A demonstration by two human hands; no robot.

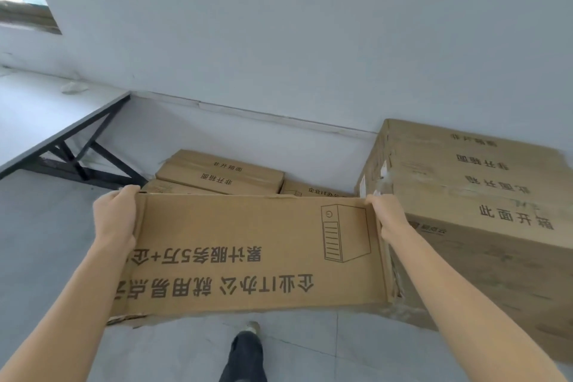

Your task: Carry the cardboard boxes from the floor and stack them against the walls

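This is a bare storeroom: plain white wall [279, 25] from 10 to 2 o'clock, grey tiled floor [46, 257], a table [40, 121] on black metal legs at 9 o'clock, and printed cardboard boxes against the wall, a low pile [217, 172] at 12 o'clock and a taller stack [483, 195] at 3 o'clock.

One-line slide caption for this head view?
Left hand and right hand hold a printed cardboard box by its ends before stacked boxes at the wall.

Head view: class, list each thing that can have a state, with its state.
Carried box, held up by both ends, print facing up.
Left hand, grips box's left end.
Right hand, grips box's right end.
Tall stack, standing against the wall.
Low boxes, lying by the wall.
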